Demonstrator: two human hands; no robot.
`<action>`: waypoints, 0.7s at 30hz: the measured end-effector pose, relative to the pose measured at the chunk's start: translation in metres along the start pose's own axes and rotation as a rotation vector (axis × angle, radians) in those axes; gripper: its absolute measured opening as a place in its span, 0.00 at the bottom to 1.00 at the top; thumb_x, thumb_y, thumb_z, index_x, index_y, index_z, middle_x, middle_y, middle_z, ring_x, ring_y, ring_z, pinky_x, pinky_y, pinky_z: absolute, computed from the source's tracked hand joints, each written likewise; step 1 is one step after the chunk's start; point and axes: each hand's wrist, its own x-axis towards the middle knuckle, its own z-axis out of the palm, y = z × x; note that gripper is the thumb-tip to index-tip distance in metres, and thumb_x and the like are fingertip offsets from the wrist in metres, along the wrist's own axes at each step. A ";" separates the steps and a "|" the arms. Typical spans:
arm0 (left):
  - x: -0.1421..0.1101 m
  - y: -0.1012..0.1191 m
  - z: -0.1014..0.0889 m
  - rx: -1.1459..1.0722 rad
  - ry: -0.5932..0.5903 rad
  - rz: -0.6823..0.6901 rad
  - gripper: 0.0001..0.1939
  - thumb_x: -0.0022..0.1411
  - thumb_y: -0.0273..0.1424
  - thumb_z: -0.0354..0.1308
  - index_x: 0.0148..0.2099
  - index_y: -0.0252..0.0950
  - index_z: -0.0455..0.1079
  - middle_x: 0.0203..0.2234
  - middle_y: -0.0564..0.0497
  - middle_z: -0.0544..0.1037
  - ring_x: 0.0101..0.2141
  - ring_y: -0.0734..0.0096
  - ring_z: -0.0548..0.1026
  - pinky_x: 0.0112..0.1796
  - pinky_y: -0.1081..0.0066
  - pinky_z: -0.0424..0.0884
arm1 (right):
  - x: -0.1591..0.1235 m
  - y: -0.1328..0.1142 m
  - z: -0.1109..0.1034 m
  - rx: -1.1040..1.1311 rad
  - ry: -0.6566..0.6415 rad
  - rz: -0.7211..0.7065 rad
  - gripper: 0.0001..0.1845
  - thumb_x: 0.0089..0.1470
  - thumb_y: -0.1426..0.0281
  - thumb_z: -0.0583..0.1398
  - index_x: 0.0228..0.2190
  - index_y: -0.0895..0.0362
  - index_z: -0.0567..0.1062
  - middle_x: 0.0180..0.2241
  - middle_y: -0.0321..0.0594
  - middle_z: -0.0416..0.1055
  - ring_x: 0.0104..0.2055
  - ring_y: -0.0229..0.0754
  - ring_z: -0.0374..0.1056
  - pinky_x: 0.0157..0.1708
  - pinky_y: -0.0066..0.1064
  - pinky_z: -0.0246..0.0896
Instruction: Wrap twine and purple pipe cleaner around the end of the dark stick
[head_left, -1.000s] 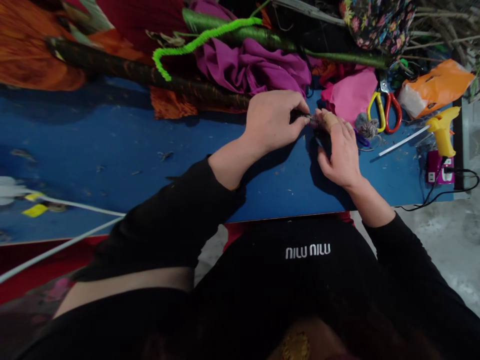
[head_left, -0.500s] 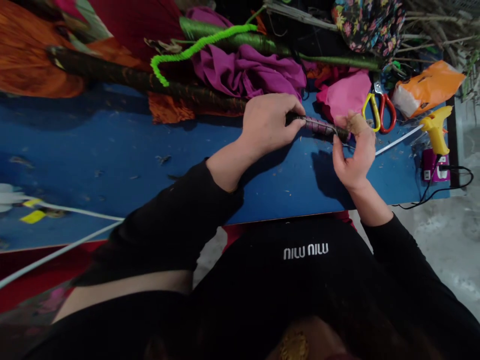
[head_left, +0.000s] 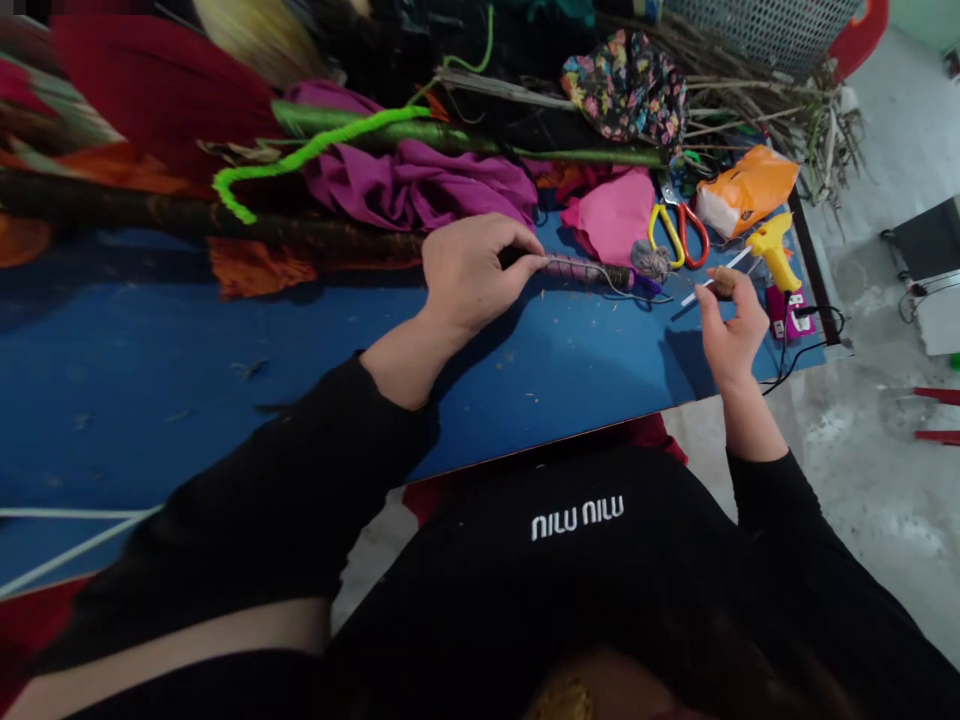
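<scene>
Head view: we look from the wearer's own head, forward and steeply down, past the chest to both hands.
Left grip [head_left: 480,268]: above the middle of our picture, seen from above and behind.
Right grip [head_left: 735,325]: to the right of the left one, within arm's reach of us.
Black top [head_left: 600,590]: closest to our lens, below both grips.
Table [head_left: 540,380]: we face across it; its near edge slants up toward the right grip.
Mesh basket [head_left: 765,30]: well beyond the right grip, cut by our upper border.
Floor [head_left: 855,450]: visible to us right of that grip.
</scene>
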 end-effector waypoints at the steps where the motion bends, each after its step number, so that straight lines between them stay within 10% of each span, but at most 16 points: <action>1: 0.001 -0.002 0.001 0.007 0.005 0.008 0.12 0.68 0.45 0.62 0.38 0.45 0.81 0.40 0.54 0.89 0.44 0.58 0.82 0.46 0.52 0.75 | 0.009 0.000 -0.002 -0.036 -0.020 -0.002 0.18 0.69 0.57 0.56 0.52 0.52 0.76 0.45 0.44 0.84 0.50 0.51 0.81 0.58 0.51 0.75; 13: 0.010 -0.014 0.016 0.053 0.062 0.082 0.09 0.66 0.36 0.60 0.42 0.47 0.82 0.43 0.49 0.89 0.46 0.53 0.85 0.50 0.54 0.78 | 0.139 0.005 0.066 -0.518 -0.480 0.071 0.29 0.51 0.78 0.65 0.56 0.71 0.74 0.54 0.71 0.78 0.60 0.66 0.76 0.62 0.62 0.70; 21: 0.015 -0.013 0.019 0.070 0.007 0.069 0.07 0.63 0.35 0.64 0.42 0.47 0.82 0.43 0.50 0.88 0.46 0.51 0.84 0.50 0.53 0.76 | 0.159 -0.007 0.018 -0.336 -0.544 0.226 0.27 0.53 0.76 0.67 0.56 0.61 0.78 0.49 0.53 0.80 0.45 0.47 0.75 0.49 0.41 0.72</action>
